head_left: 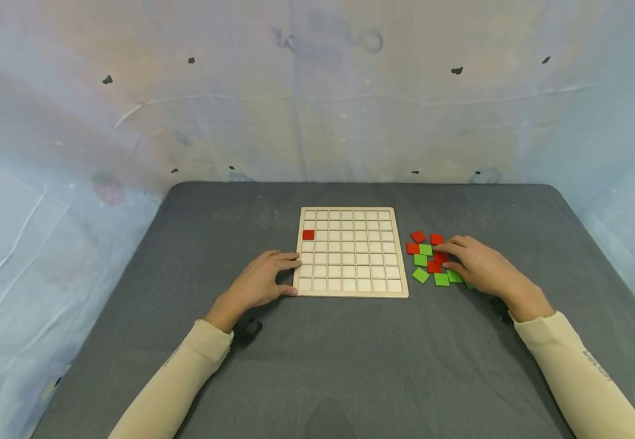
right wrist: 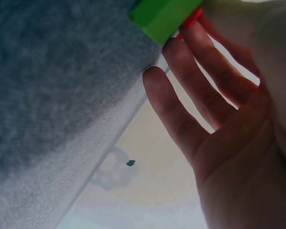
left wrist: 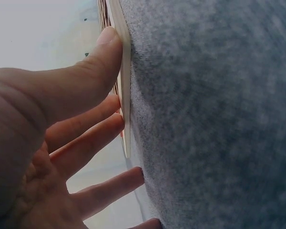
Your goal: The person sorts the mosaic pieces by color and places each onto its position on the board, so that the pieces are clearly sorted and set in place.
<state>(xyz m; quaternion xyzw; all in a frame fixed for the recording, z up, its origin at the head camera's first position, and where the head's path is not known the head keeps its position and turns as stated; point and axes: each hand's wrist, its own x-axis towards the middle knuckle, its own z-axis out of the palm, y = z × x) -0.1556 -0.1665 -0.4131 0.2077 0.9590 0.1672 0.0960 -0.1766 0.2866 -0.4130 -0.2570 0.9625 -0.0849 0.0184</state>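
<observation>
A pale wooden grid board [head_left: 350,294] lies flat on the dark table, with one red tile [head_left: 308,235] in its left column. My left hand [head_left: 257,280] rests at the board's left side, its thumb [left wrist: 102,55] near the front corner and extended fingertips along the edge. To the right of the board, my right hand [head_left: 482,266] reaches down over a loose group of tiles. Its thumb and index finger pinch a red tile [head_left: 440,257] at opposite edges. The other fingers [right wrist: 169,102] are spread out, close to a green tile [right wrist: 164,16].
Several more red tiles [head_left: 418,236] and green tiles [head_left: 420,275] are scattered between the board and my right hand. The grey cloth-covered table [head_left: 317,360] runs back to a pale hanging sheet [head_left: 317,122] with small dark marks.
</observation>
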